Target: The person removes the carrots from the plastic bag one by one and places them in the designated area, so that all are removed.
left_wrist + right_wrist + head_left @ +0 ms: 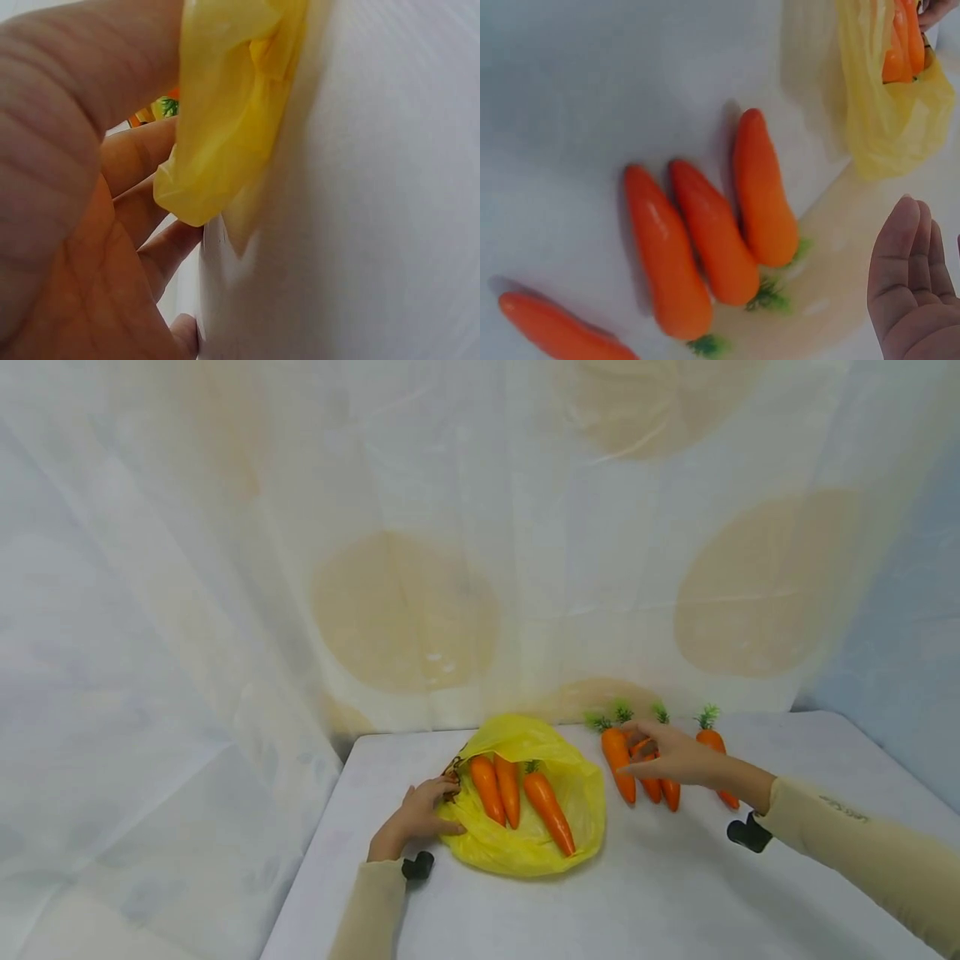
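Observation:
A yellow plastic bag [480, 852] lies with its mouth spread, and three orange carrots [549, 814] show inside it. At the bag's left edge my left hand [416, 814] holds the rim. The left wrist view has a fold of the yellow plastic [217, 142] between thumb and fingers. Over to the right, my right hand [675, 754] hovers above a group of carrots [618, 764] with green tops, partly covering them in the head view. In the right wrist view its fingers [896, 255] are extended, and no carrot is in them.
Another carrot [712, 743] lies apart at the right of the group. All rest on a white-covered table [600, 918]. A pale curtain with tan circles [405, 610] hangs behind the table's back edge.

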Action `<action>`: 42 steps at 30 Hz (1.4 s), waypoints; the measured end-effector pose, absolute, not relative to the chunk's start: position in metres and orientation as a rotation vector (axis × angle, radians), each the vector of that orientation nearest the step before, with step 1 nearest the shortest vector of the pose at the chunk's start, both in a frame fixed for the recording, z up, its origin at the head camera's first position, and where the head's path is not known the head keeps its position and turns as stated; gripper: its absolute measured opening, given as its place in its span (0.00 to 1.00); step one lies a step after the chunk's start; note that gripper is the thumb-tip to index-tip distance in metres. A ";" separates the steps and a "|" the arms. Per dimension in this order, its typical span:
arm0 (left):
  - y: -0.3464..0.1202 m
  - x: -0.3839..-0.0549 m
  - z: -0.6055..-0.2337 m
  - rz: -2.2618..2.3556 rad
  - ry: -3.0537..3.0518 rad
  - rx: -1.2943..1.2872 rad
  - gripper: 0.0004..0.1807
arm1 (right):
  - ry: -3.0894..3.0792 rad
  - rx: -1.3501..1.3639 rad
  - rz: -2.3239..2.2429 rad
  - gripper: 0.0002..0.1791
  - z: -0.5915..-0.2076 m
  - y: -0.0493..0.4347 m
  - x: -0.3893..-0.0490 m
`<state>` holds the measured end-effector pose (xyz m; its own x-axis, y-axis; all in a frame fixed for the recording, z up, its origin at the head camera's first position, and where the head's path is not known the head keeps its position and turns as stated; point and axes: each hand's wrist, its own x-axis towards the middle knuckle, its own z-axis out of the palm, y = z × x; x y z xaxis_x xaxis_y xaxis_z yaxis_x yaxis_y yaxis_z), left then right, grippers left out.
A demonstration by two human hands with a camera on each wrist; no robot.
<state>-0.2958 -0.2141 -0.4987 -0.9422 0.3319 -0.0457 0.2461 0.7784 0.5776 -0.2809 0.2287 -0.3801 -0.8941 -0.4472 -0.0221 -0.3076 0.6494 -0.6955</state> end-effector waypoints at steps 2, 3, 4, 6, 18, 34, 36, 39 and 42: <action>-0.214 -0.295 -0.498 0.885 2.823 0.458 0.39 | 2.663 -0.634 -1.086 0.39 -0.380 0.222 -0.280; -0.214 -0.295 -0.498 0.876 2.828 0.463 0.39 | 2.660 -0.635 -1.086 0.39 -0.381 0.219 -0.280; -0.214 -0.295 -0.499 0.874 2.828 0.464 0.39 | 2.655 -0.642 -1.085 0.38 -0.381 0.216 -0.280; -0.215 -0.296 -0.499 0.870 2.830 0.465 0.39 | 2.637 -0.657 -1.095 0.37 -0.382 0.210 -0.282; -0.215 -0.300 -0.501 0.877 2.824 0.486 0.39 | 2.470 -0.747 -1.206 0.35 -0.401 0.185 -0.287; -0.215 -0.295 -0.503 0.852 2.835 0.478 0.40 | 2.437 -0.769 -1.210 0.36 -0.427 0.169 -0.286; -0.214 -0.297 -0.501 0.853 2.834 0.485 0.40 | 2.435 -0.757 -1.205 0.37 -0.429 0.168 -0.288; -0.213 -0.299 -0.498 0.870 2.837 0.496 0.39 | 2.449 -0.740 -1.215 0.36 -0.432 0.167 -0.290; -0.212 -0.296 -0.498 0.862 2.823 0.497 0.39 | 2.440 -0.710 -1.219 0.36 -0.435 0.167 -0.288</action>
